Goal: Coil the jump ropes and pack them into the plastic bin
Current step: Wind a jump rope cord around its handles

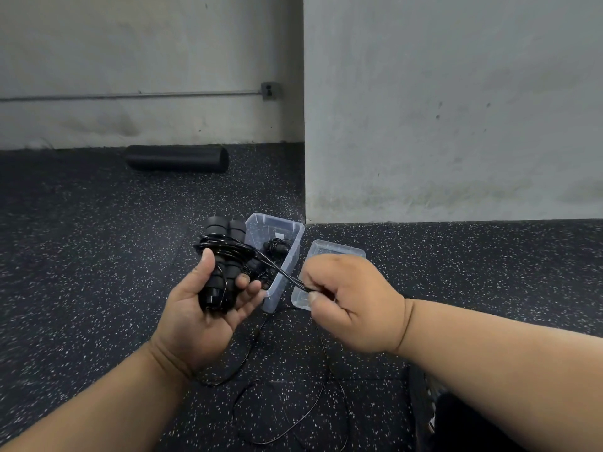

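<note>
My left hand (202,308) grips the two black foam handles (225,233) of a jump rope, held side by side and upright. Several turns of thin black cord (225,247) wrap around the handles. A doubled strand runs from the wrap to my right hand (346,298), which pinches it between thumb and fingers. The rest of the cord (313,402) trails in loose loops on the floor below. Just behind my hands stands the clear plastic bin (280,225), with another black jump rope (275,247) coiled inside.
The bin's clear lid (339,249) lies on the speckled rubber floor to the right of the bin, partly behind my right hand. A black foam roller (177,158) lies against the far wall. A grey concrete pillar (456,125) rises behind the bin.
</note>
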The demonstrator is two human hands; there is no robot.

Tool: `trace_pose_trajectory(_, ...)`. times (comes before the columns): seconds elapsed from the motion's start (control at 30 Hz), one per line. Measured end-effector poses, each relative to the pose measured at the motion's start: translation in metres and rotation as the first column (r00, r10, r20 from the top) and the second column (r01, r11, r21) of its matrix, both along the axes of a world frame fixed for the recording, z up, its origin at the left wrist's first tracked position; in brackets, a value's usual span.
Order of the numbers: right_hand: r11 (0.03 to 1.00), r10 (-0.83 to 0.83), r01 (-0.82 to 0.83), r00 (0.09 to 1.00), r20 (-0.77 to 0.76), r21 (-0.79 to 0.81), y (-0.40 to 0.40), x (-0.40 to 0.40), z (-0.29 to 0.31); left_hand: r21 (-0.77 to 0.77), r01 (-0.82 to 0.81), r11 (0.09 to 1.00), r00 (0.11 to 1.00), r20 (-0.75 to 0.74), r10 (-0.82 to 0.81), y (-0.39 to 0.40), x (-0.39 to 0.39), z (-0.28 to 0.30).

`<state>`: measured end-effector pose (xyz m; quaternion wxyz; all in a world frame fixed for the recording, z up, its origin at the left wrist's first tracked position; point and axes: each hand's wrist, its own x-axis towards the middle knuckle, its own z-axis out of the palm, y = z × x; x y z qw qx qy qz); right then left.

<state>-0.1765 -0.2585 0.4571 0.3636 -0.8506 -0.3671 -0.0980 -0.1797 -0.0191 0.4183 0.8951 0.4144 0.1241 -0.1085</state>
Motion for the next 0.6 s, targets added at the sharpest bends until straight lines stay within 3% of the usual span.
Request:
trace_pose_trajectory(0.3,0.967,0.188,-0.145,0.961,0.203,-0.211,0.016,-0.009,-0.018,0.13,0.084,0.988,0.996,-0.007,-0.083,-0.005,0.001,-0.006)
trace_pose_trajectory(0.5,0.934,0.117,-0.035,0.97,0.211,-0.355,0.022,-0.003,-0.026,0.171,0.084,0.982,0.996,0.027,-0.089,-0.022,-0.01,-0.005)
trace_pose_trajectory(0.6,0.899,0.054,0.015,0.988,0.144,-0.438,0.025,0.003,-0.03,0.227,0.103,0.969,0.992,0.047,-0.116,-0.031,-0.017,0.0)
